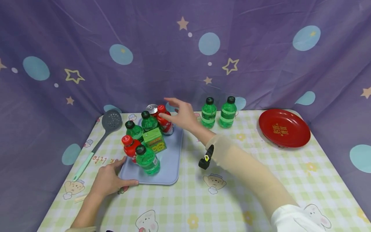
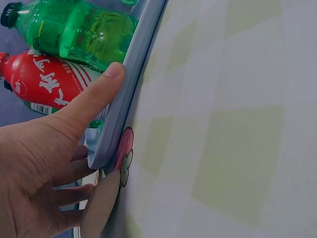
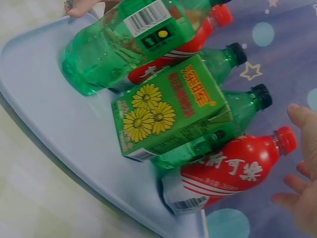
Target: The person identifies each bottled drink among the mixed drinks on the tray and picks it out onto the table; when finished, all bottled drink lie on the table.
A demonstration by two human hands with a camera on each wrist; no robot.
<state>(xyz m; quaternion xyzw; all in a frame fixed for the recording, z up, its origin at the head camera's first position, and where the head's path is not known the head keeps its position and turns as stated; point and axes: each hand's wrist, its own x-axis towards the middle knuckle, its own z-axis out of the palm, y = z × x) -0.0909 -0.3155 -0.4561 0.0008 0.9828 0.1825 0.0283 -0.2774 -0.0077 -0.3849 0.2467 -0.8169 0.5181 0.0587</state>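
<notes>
My left hand [image 1: 108,178] spans the near left corner of the blue-grey tray [image 1: 169,172], thumb along its front rim and fingers at the side. On the tray stand a green soda bottle [image 1: 148,162] and a red cola bottle [image 1: 130,148] near that hand. Behind them are two more green bottles [image 1: 134,131] and a green drink carton [image 1: 155,140] with yellow flowers. My right hand [image 1: 183,114], thumb and fingers spread, hovers by another red cola bottle [image 3: 223,168] at the tray's far end; a gap shows in the right wrist view. A can [image 1: 152,109] stands behind it.
Two green bottles [image 1: 209,112] stand right of the tray at the back. A red plate [image 1: 284,129] lies farther right. Left of the tray lies a slotted turner [image 1: 111,121] with a mint handle. A purple curtain [image 1: 162,58] closes off the table's back.
</notes>
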